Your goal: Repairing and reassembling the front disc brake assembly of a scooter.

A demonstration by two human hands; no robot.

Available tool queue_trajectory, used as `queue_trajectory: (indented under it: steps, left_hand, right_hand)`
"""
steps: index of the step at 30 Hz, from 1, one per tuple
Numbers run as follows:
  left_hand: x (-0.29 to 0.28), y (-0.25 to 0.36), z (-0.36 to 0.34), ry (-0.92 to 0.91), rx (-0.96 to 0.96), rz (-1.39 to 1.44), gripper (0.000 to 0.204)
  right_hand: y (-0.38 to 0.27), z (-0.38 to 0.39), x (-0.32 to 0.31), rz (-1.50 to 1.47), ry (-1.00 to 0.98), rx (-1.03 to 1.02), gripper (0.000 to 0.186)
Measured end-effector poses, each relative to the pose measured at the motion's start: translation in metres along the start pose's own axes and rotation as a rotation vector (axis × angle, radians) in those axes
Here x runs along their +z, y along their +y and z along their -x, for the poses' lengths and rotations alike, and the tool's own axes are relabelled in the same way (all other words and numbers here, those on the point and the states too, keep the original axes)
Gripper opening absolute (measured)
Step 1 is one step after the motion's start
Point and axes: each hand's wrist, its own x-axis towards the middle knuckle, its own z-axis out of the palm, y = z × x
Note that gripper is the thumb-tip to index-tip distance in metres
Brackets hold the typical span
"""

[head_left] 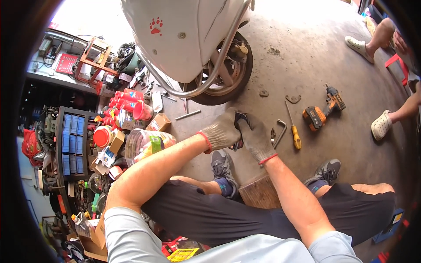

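Note:
My left hand [221,133], in a grey knit glove with a red cuff, is closed around one side of a small dark part [238,118]. From the other side my right hand [256,136], gloved alike, grips the same part, its thumb on top. Fingers cover most of the part, so its kind does not show. Both hands are above the floor, just short of the front wheel [237,83] of a white scooter [171,35]. To their right lie a yellow-handled screwdriver [297,136], an L-shaped wrench [280,133] and an orange-black cordless driver [319,114].
A metal guard bar [193,93] curves around the scooter's front. Two small flat metal pieces, one a plate [293,99], lie beyond the tools. Left stand a clear plastic jar [136,147] and blue drawers [73,142]. A wooden block [261,193] is between my legs. Another person's clogs [380,126] are at right.

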Motion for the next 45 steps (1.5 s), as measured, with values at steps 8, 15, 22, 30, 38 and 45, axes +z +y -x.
queue_trajectory:
  steps: [8, 15, 22, 30, 38, 45]
  left_hand:
    - [0.007, -0.033, -0.011, 0.129, 0.132, -0.199, 0.052]
    - [0.009, -0.03, -0.009, 0.095, 0.067, -0.122, 0.061]
    - [0.012, -0.035, -0.007, 0.125, 0.156, 0.099, 0.072]
    - [0.008, -0.019, -0.007, 0.095, 0.084, -0.178, 0.065]
    - [0.019, -0.063, -0.023, 0.193, 0.165, -0.233, 0.057]
    - [0.009, -0.025, -0.01, 0.185, 0.095, 0.008, 0.044]
  right_hand:
    - [-0.011, 0.003, 0.001, 0.011, -0.025, 0.05, 0.027]
    - [-0.005, 0.002, 0.0, 0.004, -0.047, 0.072, 0.027]
    - [-0.013, -0.005, -0.011, -0.211, -0.06, 0.216, 0.026]
    - [-0.002, 0.003, 0.0, 0.018, -0.029, 0.065, 0.028]
    - [-0.021, 0.001, -0.005, -0.01, -0.019, 0.189, 0.028]
    - [-0.002, -0.009, -0.012, -0.027, 0.022, 0.161, 0.029]
